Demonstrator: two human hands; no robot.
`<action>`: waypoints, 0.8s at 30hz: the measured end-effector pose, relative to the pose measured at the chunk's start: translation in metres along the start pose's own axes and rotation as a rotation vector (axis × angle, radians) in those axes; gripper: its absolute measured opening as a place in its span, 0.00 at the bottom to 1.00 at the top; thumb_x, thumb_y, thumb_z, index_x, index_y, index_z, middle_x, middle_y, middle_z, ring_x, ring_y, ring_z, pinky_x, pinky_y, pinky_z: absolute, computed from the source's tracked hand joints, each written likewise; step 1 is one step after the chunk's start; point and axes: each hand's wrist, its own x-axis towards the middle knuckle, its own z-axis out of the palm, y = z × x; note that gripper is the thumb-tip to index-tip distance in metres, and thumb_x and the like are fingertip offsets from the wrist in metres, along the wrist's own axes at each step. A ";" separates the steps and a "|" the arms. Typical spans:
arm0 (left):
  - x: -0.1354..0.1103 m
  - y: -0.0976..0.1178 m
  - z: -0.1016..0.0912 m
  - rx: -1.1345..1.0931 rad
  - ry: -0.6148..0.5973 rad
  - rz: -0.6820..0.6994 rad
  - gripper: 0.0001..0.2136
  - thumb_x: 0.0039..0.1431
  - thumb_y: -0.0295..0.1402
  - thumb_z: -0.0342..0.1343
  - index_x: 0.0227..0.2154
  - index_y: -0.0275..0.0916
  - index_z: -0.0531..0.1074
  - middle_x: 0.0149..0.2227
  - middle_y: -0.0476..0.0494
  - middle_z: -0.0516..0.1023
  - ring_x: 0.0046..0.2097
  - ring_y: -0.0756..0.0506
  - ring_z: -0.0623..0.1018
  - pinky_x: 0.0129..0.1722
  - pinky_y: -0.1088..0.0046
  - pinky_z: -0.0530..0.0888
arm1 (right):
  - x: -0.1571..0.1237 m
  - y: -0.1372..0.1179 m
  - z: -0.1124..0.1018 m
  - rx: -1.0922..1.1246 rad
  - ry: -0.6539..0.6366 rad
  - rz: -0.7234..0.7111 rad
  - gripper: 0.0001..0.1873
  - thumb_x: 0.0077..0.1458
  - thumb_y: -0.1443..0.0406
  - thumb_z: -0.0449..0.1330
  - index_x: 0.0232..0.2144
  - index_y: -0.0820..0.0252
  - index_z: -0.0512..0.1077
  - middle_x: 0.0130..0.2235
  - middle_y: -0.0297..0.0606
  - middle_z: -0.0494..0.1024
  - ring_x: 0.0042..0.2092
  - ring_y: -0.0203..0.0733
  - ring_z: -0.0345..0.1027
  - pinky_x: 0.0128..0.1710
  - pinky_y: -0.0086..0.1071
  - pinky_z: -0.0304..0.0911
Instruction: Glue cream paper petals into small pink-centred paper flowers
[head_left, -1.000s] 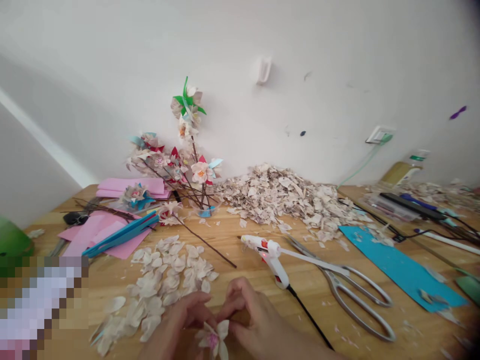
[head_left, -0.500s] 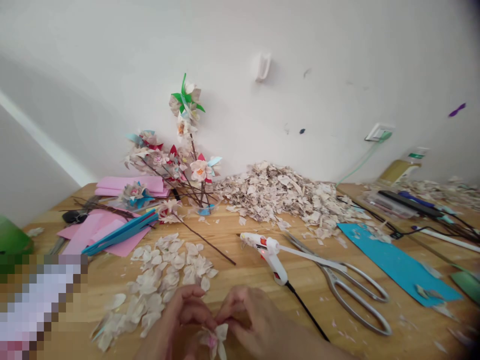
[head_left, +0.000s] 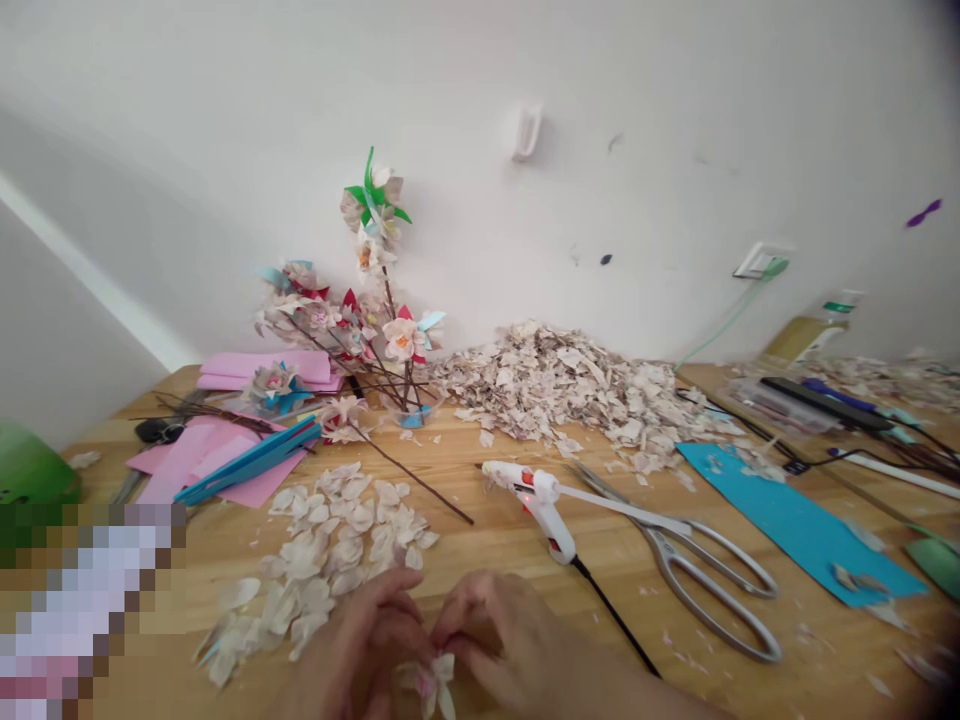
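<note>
Both my hands meet at the bottom edge of the view, over the wooden table (head_left: 480, 540). My left hand (head_left: 360, 655) and my right hand (head_left: 510, 650) pinch a small paper flower (head_left: 431, 683) with pale petals and a pink centre between their fingertips. The fingers of both are curled closed round it. Just left of my hands lies a spread of loose pale petals (head_left: 330, 550). A white hot glue gun (head_left: 536, 505) lies a little beyond my right hand, its black cord running toward me.
Large silver scissors (head_left: 690, 565) lie right of the glue gun. A heap of paper scraps (head_left: 570, 385) sits at the wall. Finished paper flowers on twigs (head_left: 375, 320) stand at back left, near pink sheets (head_left: 225, 460). A blue sheet (head_left: 795, 520) and cables lie right.
My hands have slid slightly down and toward me with the flower, so less of it shows. The view has shifted a little; nothing else on the table moved.
</note>
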 end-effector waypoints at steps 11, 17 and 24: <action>0.001 0.006 0.007 -0.140 0.259 -0.154 0.27 0.53 0.25 0.46 0.56 0.50 0.49 0.36 0.48 0.78 0.45 0.45 0.73 0.53 0.65 0.59 | 0.000 0.012 0.008 0.091 0.169 -0.115 0.10 0.48 0.74 0.55 0.33 0.58 0.66 0.34 0.36 0.76 0.39 0.40 0.69 0.41 0.33 0.62; 0.004 0.011 0.004 -0.303 0.180 -0.326 0.30 0.50 0.28 0.51 0.56 0.42 0.46 0.34 0.43 0.79 0.46 0.41 0.73 0.51 0.62 0.59 | 0.001 0.018 0.014 0.197 0.220 -0.046 0.09 0.48 0.72 0.56 0.33 0.57 0.63 0.35 0.37 0.75 0.39 0.42 0.69 0.41 0.36 0.63; 0.009 0.002 0.009 -0.602 0.242 -0.375 0.33 0.43 0.27 0.53 0.54 0.41 0.48 0.30 0.46 0.79 0.36 0.41 0.77 0.42 0.63 0.65 | 0.009 0.010 0.012 0.297 0.243 0.009 0.09 0.47 0.70 0.58 0.29 0.55 0.60 0.30 0.34 0.75 0.37 0.42 0.71 0.40 0.36 0.64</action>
